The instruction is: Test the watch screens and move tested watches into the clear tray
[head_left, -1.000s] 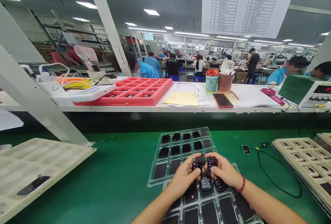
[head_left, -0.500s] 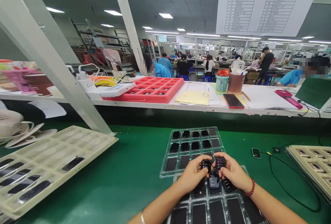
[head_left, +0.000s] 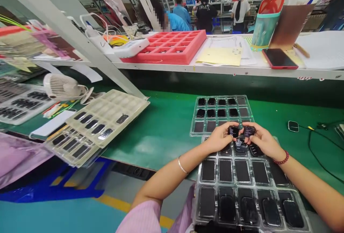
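My left hand [head_left: 221, 137] pinches a small black smartwatch [head_left: 233, 131] with a lit screen, and my right hand [head_left: 262, 140] holds a matching one [head_left: 249, 131]. The two watches nearly touch above a third lit watch [head_left: 240, 146], which lies in a clear plastic tray [head_left: 197, 204] under my hands. That tray's pockets hold dark watches or dark inserts. A second clear tray [head_left: 195, 120] lies just beyond my fingertips, with several black watches in its far rows.
A beige tray [head_left: 107, 116] with dark watches rests on the green bench mat [head_left: 166, 139] to the left, near a white fan [head_left: 61, 86]. A black cable [head_left: 311, 150] trails at right. A red foam tray [head_left: 172, 48] and a phone [head_left: 279, 58] sit on the shelf. Co-workers sit beyond.
The view has tilted down and swung left, showing more of the near tray, my pink sleeve and the floor. My hands keep their hold on the two watches.
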Tool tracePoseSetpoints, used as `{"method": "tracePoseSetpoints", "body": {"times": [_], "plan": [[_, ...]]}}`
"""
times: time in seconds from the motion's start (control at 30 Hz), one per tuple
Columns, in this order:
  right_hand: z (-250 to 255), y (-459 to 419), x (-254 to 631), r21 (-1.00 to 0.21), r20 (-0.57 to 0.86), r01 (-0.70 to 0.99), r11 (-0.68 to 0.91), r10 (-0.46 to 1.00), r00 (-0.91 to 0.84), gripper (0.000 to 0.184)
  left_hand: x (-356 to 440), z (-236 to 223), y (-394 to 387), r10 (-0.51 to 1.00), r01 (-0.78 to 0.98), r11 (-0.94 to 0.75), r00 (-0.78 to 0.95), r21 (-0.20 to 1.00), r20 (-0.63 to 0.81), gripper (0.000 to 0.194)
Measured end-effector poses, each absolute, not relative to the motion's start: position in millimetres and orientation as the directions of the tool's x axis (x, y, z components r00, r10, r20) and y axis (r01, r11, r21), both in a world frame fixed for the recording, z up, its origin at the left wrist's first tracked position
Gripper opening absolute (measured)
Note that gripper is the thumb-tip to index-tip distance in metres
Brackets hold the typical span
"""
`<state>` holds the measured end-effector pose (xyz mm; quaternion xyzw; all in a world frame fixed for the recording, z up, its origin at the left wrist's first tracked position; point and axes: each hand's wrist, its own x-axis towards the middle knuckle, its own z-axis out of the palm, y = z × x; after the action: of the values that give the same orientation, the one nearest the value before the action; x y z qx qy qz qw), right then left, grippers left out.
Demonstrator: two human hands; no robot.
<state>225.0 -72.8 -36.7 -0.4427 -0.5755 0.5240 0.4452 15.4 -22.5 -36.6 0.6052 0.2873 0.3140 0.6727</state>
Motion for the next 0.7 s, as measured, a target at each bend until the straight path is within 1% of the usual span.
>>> {"method": "tracePoseSetpoints", "body": {"times": [0.1,0.2,0.27,0.43,0.7], "plan": [[-34.5,-74.0,224.8,-0.997,0.045,0.050,0.057,0.976,-0.213,0.038,14.3,-32.7,-23.0,0.777,-0.046,0.039,0.630,0.998,-0.001,0.042],[-32.4,-74.2,224.5,-0.998,0.027,0.045,0.037,0.977,-0.210,0.030,13.2,-30.8,-21.7,0.777,0.011,0.022,0.629,1.000,-0.024,0.032],[-31.8,-73.7,224.2,-0.999,0.013,0.042,0.022,0.979,-0.205,0.027,12.7,-31.7,-20.6,0.776,0.035,0.021,0.629,0.999,-0.038,0.031],[-32.1,-72.2,222.3,-1.000,-0.006,0.011,-0.004,0.982,-0.191,0.029,12.5,-31.0,-20.2,0.777,0.050,0.032,0.626,0.998,-0.056,0.033],[-34.6,-69.2,219.6,-0.999,0.017,-0.044,0.008,0.978,-0.208,0.030,12.1,-23.9,-19.7,0.780,0.103,0.010,0.622,0.995,-0.072,0.030]]}}
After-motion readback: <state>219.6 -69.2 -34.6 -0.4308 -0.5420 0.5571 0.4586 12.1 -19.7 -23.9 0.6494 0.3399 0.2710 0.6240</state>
